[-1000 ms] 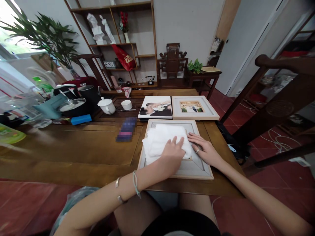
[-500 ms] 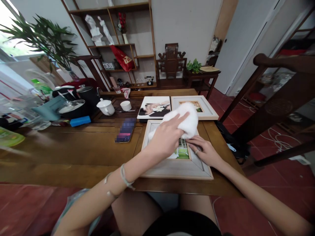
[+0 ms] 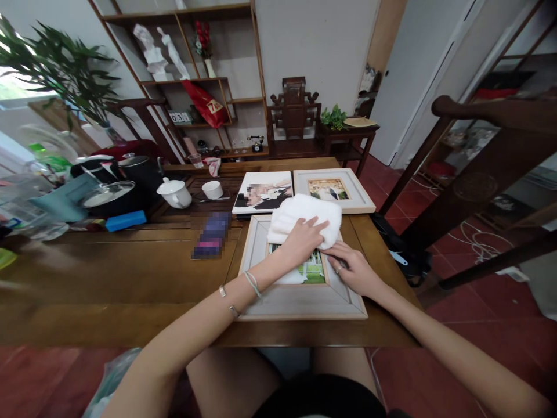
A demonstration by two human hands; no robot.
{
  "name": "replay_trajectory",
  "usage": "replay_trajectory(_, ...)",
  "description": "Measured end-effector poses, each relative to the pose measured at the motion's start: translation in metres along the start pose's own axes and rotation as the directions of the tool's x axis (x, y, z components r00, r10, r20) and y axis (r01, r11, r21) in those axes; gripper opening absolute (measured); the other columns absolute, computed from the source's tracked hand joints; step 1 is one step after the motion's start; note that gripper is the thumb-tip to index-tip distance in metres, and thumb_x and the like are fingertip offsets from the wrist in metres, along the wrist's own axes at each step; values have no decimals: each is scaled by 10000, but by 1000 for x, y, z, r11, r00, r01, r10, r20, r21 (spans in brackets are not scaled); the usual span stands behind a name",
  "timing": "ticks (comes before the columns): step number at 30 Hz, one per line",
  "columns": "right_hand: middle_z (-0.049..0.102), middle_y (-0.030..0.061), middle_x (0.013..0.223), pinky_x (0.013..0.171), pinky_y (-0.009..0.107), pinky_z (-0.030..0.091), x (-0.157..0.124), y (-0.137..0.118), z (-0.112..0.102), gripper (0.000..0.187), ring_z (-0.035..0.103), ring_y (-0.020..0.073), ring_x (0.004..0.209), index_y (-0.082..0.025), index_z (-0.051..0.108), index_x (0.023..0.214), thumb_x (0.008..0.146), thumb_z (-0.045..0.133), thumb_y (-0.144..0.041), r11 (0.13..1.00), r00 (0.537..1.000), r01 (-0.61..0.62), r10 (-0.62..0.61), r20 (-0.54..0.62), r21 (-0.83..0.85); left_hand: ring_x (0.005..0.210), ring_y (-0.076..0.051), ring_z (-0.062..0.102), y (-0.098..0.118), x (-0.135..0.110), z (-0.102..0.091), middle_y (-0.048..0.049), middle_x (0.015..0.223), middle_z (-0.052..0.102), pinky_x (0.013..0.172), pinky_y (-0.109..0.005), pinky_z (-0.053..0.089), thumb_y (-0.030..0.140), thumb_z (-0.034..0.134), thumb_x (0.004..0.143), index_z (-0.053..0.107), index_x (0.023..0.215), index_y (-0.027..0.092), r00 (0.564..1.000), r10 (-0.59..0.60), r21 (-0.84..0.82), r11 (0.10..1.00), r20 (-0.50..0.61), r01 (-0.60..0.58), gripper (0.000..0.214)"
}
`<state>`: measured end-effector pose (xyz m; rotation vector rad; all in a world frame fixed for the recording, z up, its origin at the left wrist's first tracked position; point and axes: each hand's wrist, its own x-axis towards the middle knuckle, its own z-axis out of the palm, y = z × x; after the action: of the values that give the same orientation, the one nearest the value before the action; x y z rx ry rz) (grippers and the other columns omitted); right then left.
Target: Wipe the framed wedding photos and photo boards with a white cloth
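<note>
cloth (image 3: 289,210) now sits higher, baring the lower picture (image 3: 314,273); left hand (image 3: 305,233) spreads atop cloth, right hand (image 3: 355,273) half-open on frame (image 3: 304,305).

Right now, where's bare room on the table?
Bare: the tabletop in front of the blue block, left of the near frame. Crowded: around the teapot and cup; the near frame, under the towel, left hand and right hand.

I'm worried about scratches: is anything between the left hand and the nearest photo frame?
Yes: the white towel lies under the left hand, covering part of the nearest photo frame. Nothing visible separates the right hand from the frame.
</note>
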<state>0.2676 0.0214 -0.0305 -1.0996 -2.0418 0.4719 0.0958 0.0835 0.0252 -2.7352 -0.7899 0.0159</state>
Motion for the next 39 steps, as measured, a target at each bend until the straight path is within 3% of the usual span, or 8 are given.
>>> replay_trajectory(6, 654, 73, 1226, 1048, 512, 430, -1, 4, 3, 353, 556, 247, 1209, -243, 682, 1134, 846, 503, -146, 1000, 1000, -23, 23, -3, -6, 1289, -291, 416, -10, -36, -4, -53, 1455, 430, 875, -409, 462, 31, 513, 824, 721, 921, 178, 974, -209, 43, 978, 84, 206, 273)
replay_trajectory(13, 651, 67, 1232, 1052, 526, 424, -2, 4, 2, 347, 553, 249, 1213, -257, 676, 1141, 847, 516, -162, 1000, 1000, -28, 28, -7, -1, 1168, -323, 531, -34, -87, -16, -115, 1381, 510, 738, -385, 518, -49, 455, 760, 726, 871, 126, 891, -432, 125, 900, 138, 417, 341)
replay_trajectory(16, 652, 67, 1230, 1053, 518, 426, -2, 4, 2, 333, 557, 245, 1208, -251, 679, 1132, 853, 516, -174, 1000, 1000, -26, 26, -2, -2, 1111, -312, 573, -15, -105, -30, -110, 1382, 510, 691, -359, 532, -12, 486, 733, 728, 849, 126, 889, -408, 98, 913, 207, 396, 302)
replay_trajectory(21, 654, 76, 1225, 1056, 522, 420, -2, 5, 1, 321, 552, 248, 1210, -235, 678, 1132, 861, 514, -183, 1000, 1000, -29, 29, 5, -11, 1173, -319, 543, 52, -139, -61, -67, 1458, 422, 788, -407, 537, 94, 537, 725, 720, 932, 179, 889, -210, -131, 950, 406, 284, 289)
replay_trajectory(25, 650, 77, 1230, 1063, 516, 414, -2, 5, 1, 321, 544, 244, 1218, -228, 670, 1142, 868, 509, -187, 999, 999, -37, 38, 22, -16, 1256, -326, 478, 72, -152, -67, -53, 1503, 342, 835, -425, 534, 78, 537, 712, 716, 959, 195, 867, -247, -184, 917, 432, 353, 327)
replay_trajectory(30, 645, 79, 1236, 1063, 503, 418, -2, 6, 1, 304, 547, 239, 1212, -223, 671, 1136, 876, 515, -213, 999, 999, -40, 41, 24, -19, 1354, -339, 347, 28, -132, -30, -81, 1490, 365, 1042, -471, 398, 49, 529, 719, 739, 870, 152, 892, -394, -123, 896, 220, 426, 278)
replay_trajectory(35, 643, 79, 1238, 1062, 493, 421, -1, 8, 1, 299, 545, 239, 1214, -223, 669, 1138, 876, 526, -230, 999, 999, -38, 39, 34, -20, 1374, -304, 323, -27, -109, 5, -97, 1529, 271, 1096, -437, 340, 2, 453, 727, 720, 921, 105, 898, -439, -91, 896, -30, 435, 345)
replay_trajectory(39, 642, 77, 1239, 1062, 496, 420, 1, 8, 0, 302, 547, 238, 1213, -229, 665, 1146, 877, 526, -227, 999, 999, -35, 35, 39, -9, 1366, -292, 341, -32, -103, 3, -87, 1494, 355, 1101, -451, 323, -5, 456, 729, 716, 960, 127, 931, -362, -89, 927, 54, 365, 372)
